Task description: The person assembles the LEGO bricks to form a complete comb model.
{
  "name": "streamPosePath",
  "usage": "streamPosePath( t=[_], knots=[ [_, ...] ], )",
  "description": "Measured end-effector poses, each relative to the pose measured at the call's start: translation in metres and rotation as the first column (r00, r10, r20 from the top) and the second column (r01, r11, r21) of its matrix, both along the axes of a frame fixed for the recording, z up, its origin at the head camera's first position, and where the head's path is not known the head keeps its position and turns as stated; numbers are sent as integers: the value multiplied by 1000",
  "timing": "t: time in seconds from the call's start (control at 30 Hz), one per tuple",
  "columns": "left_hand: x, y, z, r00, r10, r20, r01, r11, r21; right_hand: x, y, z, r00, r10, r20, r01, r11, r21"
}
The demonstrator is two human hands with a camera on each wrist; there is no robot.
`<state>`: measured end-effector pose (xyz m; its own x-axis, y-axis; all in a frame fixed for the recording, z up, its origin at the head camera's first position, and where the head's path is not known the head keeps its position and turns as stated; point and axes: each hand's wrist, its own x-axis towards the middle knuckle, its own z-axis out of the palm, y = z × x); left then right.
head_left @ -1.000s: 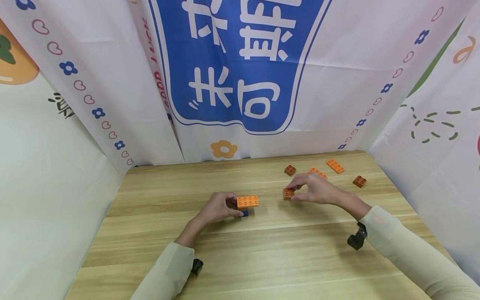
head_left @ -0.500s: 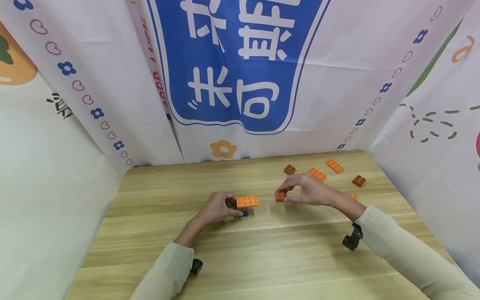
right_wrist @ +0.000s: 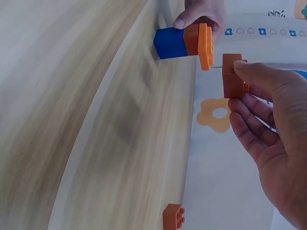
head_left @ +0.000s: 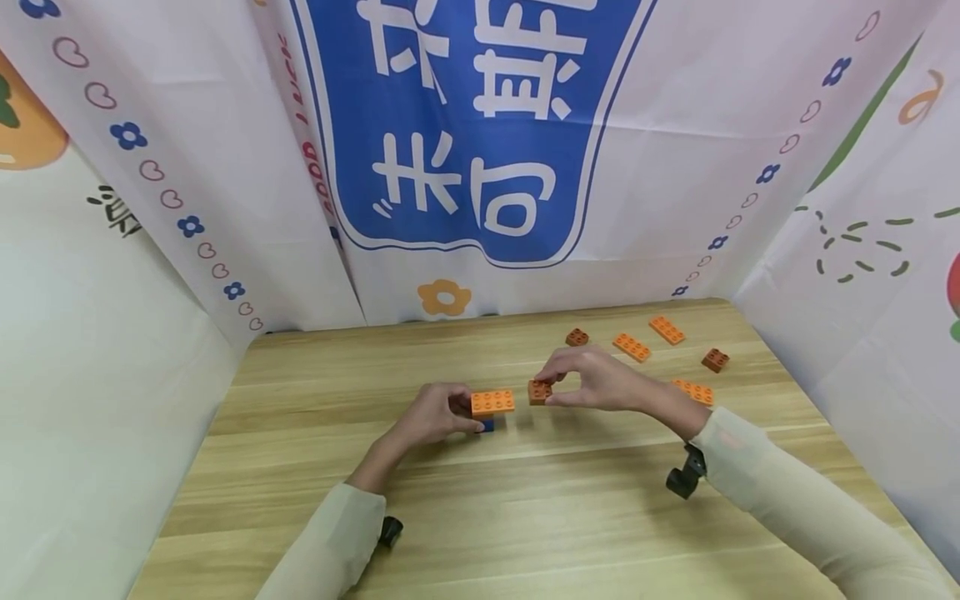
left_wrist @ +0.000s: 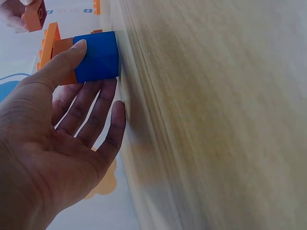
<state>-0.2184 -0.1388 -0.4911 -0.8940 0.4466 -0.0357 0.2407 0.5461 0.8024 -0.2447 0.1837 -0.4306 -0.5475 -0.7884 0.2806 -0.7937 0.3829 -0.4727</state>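
Holding a blue-bottomed stack (head_left: 492, 402) upright, the left hand (head_left: 431, 415) faces the right hand (head_left: 597, 382), which pinches a brown brick (head_left: 539, 392) near the stack, above the bench (head_left: 480, 525); loose bricks (head_left: 632, 347) lie farther right.

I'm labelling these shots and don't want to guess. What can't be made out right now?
- Head view: much of the blue block, hidden by the left hand and the pieces stacked on it.
- Head view: one end of a loose orange plate, behind the right forearm.
- Left wrist view: most of the right hand and an orange piece, cut off by the frame edge.
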Motion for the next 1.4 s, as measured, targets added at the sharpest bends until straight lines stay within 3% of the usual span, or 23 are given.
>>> streamPosePath(
  t=[0.47, 1.0, 1.4],
  knots=[
    [-1, -2, -2, 1000, -15, -7, 15, 1000, 5, -1, -24, -4, 998, 65, -1, -65, 995, -76],
    [-1, -3, -3, 999, -43, -21, 44, 999, 29, -3, -52, -16, 997, 37, 63, -29, 990, -135],
    [-3, -3, -4, 998, -48, -34, 49, 998, 28, -8, -68, -24, 993, 65, 101, -44, 980, -194]
  ],
)
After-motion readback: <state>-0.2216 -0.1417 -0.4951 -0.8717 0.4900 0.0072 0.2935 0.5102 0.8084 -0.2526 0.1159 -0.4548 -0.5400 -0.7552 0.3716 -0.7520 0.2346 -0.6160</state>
